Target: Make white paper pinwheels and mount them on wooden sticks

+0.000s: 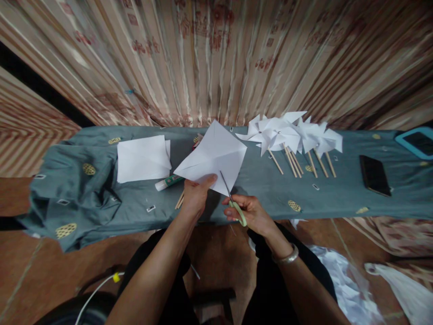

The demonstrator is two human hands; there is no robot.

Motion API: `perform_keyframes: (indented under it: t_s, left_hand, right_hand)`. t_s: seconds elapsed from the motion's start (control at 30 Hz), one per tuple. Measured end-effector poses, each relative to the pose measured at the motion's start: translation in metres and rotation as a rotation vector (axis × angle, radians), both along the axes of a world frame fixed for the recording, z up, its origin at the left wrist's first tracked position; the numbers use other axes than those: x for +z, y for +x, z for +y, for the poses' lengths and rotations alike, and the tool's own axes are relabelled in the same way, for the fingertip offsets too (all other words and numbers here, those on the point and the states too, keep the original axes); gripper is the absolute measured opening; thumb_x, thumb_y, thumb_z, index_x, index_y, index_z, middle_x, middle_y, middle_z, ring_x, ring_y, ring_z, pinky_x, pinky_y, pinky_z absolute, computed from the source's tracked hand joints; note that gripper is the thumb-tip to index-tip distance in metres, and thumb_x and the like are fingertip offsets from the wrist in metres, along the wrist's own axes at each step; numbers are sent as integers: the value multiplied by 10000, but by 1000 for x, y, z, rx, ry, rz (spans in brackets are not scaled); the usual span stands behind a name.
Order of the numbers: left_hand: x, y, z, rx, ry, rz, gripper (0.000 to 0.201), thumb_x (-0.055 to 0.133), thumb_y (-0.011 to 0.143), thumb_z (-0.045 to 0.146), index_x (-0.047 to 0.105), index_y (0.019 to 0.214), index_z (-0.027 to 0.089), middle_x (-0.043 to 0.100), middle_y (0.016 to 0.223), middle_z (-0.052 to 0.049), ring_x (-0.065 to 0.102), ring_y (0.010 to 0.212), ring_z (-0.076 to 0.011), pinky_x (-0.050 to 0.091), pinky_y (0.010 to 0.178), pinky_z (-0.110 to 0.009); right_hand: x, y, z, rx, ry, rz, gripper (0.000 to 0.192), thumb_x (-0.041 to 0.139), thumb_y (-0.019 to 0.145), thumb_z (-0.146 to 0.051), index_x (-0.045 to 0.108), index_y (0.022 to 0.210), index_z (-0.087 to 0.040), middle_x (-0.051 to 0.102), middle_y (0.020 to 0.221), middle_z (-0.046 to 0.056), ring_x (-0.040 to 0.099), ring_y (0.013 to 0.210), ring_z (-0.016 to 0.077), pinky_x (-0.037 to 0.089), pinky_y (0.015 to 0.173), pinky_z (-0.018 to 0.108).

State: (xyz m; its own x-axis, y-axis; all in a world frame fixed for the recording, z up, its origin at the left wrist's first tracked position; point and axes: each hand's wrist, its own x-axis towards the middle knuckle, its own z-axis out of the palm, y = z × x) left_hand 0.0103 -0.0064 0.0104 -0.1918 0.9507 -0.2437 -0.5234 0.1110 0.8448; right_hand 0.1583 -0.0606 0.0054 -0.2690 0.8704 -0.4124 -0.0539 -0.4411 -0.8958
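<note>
Head view. Left hand [196, 194]: closed on the lower edge of a folded white paper sheet [213, 155], thumb on top, holding it tilted up just above the worktop [264, 189]. Right hand [250, 213]: fingers wrapped through the green handles of scissors [232, 201], blades slightly parted at the sheet's lower right edge. Worktop: long, draped in grey-green cloth with yellow motifs. Stack of white paper [144, 158]: lying flat, left of the held sheet. Glue stick [169, 182]: on its side, just below the stack. Paper pinwheels [291, 135] on wooden sticks: grouped right of centre. Dark phone [375, 175]: far right, face up. Crumpled paper scraps [341, 280]: on the floor at lower right.
</note>
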Motion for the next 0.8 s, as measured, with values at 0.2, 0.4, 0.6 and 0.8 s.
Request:
perform_keyframes:
  t_s: [0.2, 0.4, 0.6, 0.8]
  left_hand:
    - [0, 1, -2, -14, -6, 13, 374, 864, 470, 201, 713, 806, 134, 754, 847, -61, 670, 761, -194, 515, 778, -329]
    - [1, 5, -5, -44, 2, 13, 337, 845, 481, 188, 709, 785, 141, 753, 828, -46, 667, 758, -187, 512, 811, -332]
    - [2, 6, -5, -35, -10, 29, 356, 840, 468, 192, 711, 797, 147, 751, 831, -46, 664, 752, -190, 513, 795, -335]
    - [1, 5, -4, -36, -7, 37, 366, 849, 465, 211, 715, 798, 143, 749, 837, -48, 663, 758, -190, 513, 794, -334]
  right_hand:
    - [-2, 0, 1, -10, 1, 0, 437, 905, 532, -450, 693, 810, -187, 610, 595, -58, 584, 539, 90, 463, 522, 213]
    - [1, -2, 2, -32, 40, 6, 446, 916, 507, -448, 707, 789, -173, 629, 562, -52, 553, 511, 80, 436, 496, 206]
    - [-1, -5, 2, -88, 21, 19, 468, 919, 475, -469, 723, 775, -168, 611, 534, -58, 536, 492, 73, 403, 477, 203]
    - [-3, -6, 2, -109, 14, 18, 472, 922, 457, -471, 726, 762, -170, 610, 531, -57, 529, 484, 76, 396, 470, 206]
